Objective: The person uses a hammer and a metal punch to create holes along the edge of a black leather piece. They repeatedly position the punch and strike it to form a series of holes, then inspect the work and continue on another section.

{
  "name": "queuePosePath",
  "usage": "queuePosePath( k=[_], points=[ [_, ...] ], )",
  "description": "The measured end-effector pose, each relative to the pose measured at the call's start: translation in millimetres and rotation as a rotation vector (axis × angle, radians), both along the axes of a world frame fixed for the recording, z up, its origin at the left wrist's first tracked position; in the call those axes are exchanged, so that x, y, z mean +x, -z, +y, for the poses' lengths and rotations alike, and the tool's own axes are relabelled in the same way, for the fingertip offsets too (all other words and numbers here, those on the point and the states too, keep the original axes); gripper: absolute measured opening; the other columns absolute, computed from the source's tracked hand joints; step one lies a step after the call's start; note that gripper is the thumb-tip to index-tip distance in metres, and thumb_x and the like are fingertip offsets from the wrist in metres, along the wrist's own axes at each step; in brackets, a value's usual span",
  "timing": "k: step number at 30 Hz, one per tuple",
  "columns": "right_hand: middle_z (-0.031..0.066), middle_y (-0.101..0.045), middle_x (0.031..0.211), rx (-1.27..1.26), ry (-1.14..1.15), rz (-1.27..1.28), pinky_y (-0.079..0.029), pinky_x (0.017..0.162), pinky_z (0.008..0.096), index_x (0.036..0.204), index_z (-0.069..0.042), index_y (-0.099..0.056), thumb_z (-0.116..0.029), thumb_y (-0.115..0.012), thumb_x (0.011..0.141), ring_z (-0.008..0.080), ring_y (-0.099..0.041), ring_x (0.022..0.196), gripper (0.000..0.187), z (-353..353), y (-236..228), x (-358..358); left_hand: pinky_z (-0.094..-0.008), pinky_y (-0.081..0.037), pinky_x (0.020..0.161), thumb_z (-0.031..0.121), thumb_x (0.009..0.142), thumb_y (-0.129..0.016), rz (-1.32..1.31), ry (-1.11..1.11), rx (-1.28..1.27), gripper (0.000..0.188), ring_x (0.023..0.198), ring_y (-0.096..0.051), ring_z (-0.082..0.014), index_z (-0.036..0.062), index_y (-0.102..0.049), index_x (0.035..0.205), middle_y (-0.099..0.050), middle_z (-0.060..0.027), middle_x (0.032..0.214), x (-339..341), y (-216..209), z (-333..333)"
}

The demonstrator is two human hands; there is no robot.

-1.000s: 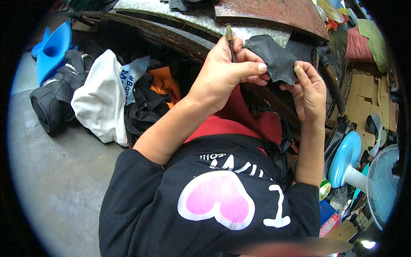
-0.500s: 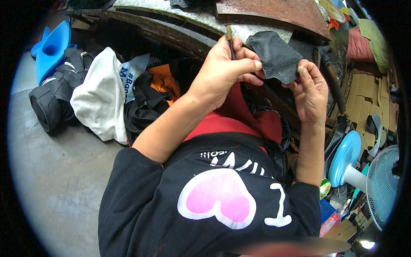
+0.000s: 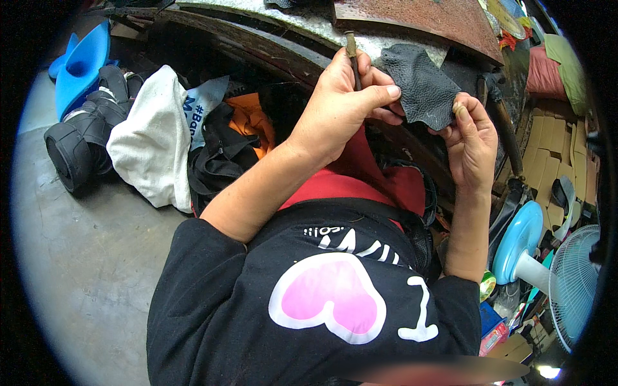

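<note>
Between my two hands stretches a piece of black pebbled leather (image 3: 421, 87) with an uneven outline. My left hand (image 3: 351, 103) pinches its left edge between thumb and fingers. Tucked in the same hand is a thin dark stick (image 3: 351, 51) with a brownish blunt end pointing up and away; its kind is not clear. My right hand (image 3: 472, 138) is closed on the leather's right edge, thumb against the fingertips. The leather is held in the air before the workbench, its grained face showing.
Beyond the hands lie a pale speckled slab (image 3: 293, 22) and a reddish-brown board (image 3: 418, 26). Bags and cloths, one white (image 3: 151, 135), are heaped at left beside a blue plastic stool (image 3: 84, 67). A blue-and-white fan (image 3: 576, 283) stands at right, near stacked cardboard (image 3: 547, 141).
Both hands and the leather sit slightly lower and farther right in the picture, along with a small shift of the whole scene. The grip of each hand looks the same.
</note>
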State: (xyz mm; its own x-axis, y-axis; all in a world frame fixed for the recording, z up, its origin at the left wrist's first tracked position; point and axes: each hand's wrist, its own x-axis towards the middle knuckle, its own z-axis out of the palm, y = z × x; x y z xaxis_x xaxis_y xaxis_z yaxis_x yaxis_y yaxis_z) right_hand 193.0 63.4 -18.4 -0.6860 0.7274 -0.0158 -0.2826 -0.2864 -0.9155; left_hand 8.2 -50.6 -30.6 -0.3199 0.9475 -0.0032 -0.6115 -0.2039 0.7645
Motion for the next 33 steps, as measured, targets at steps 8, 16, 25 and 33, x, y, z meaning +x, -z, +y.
queuePosePath(
  k=[8,16,25,33],
  points=[
    [0.0038,-0.059,0.094,0.000,0.030,-0.016,-0.060,0.073,0.0332,0.104,0.000,-0.057,-0.009,-0.056,0.095,0.0152,-0.065,0.084,0.013,-0.7,0.4,0.5,-0.0365,-0.060,0.067,0.001,0.088,-0.060,0.069,-0.006,0.000,0.028,0.082,-0.063,-0.0182,0.0105,-0.035,0.097,-0.056,-0.0070,0.089,1.0,-7.5,-3.0],
    [0.0038,-0.059,0.094,0.018,0.005,0.001,-0.060,0.072,0.0343,0.103,0.000,-0.057,-0.009,-0.056,0.095,0.0156,-0.065,0.083,0.013,-0.8,0.7,0.4,-0.0368,-0.060,0.066,0.001,0.089,-0.060,0.029,-0.008,-0.001,0.028,0.078,-0.065,-0.0196,0.0094,-0.035,0.099,-0.058,-0.0095,0.088,0.0,-5.9,-2.9],
    [0.0029,-0.059,0.094,0.016,0.009,-0.018,-0.059,0.073,0.0330,0.104,0.000,-0.058,-0.010,-0.056,0.095,0.0147,-0.064,0.084,0.013,-1.1,0.2,0.7,-0.0342,-0.060,0.065,-0.004,0.085,-0.062,0.067,-0.024,-0.011,0.032,0.073,-0.065,-0.0202,0.0087,-0.035,0.098,-0.060,-0.0109,0.087,-0.4,-5.0,-2.6],
    [0.0050,-0.060,0.103,0.026,0.005,-0.034,-0.059,0.072,0.0329,0.107,0.000,-0.058,-0.011,-0.054,0.096,0.0134,-0.063,0.087,0.016,0.8,3.4,2.1,-0.0342,-0.059,0.065,-0.004,0.085,-0.061,0.079,-0.041,0.041,0.032,0.074,-0.066,-0.0210,0.0097,-0.034,0.097,-0.060,-0.0107,0.087,0.5,-3.5,-0.9]
  ],
)
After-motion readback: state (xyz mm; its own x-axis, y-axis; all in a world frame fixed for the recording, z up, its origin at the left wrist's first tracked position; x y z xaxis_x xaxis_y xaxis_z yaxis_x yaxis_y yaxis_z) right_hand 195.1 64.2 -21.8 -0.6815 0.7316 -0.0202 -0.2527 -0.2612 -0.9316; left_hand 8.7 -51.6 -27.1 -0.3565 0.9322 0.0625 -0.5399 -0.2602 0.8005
